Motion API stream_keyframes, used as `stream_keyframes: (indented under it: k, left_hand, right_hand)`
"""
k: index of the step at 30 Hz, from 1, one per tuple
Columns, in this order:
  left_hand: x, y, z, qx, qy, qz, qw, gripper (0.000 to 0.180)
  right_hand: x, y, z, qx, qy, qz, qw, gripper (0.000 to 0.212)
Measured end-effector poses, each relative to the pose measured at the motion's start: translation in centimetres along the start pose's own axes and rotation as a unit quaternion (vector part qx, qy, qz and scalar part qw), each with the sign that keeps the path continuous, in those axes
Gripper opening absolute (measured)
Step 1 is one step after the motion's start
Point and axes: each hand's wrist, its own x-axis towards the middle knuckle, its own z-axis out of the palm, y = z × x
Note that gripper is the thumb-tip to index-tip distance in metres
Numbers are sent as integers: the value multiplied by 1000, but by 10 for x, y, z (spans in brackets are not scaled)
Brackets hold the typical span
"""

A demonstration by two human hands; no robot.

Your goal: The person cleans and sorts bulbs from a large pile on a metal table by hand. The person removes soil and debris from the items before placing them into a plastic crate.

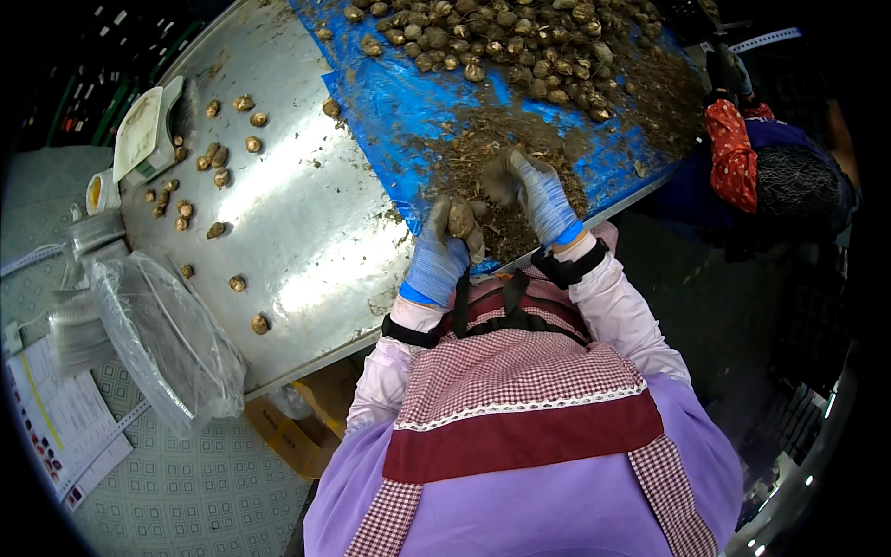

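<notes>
In the head view, the left hand (440, 255) curls around a brown tuber (461, 219); the right hand (546, 200), just right of it, blurs at the half-bent fingers, so I cannot tell what it holds. Beyond the grip, a tuber pile (520, 42) lies on a blue sheet (371, 116). For clean work, I'd steady the tuber firmly and rub lightly above the brown debris (464, 148) beyond the grip.

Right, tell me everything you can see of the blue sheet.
The blue sheet looks like thin, shiny, creased plastic. It lies spread over the right part of the metal table. A heap of brown tubers sits on its far part; loose dirt and scraps cover much of the rest.
</notes>
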Motion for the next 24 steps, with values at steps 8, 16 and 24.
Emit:
stream_keyframes:
  k: [8,16,24]
  left_hand:
    - [11,-11,-27,-113,-137,-72,981,49]
    - [-11,-6,-9,14,-82,-21,996,59]
    - [-33,-12,3,484,71,127,863,31]
  right_hand:
    - [-13,-26,35,-233,-232,89,940,50]
    - [-29,-6,47,-107,-101,8,989,37]
    - [-22,17,49,73,61,78,992,44]
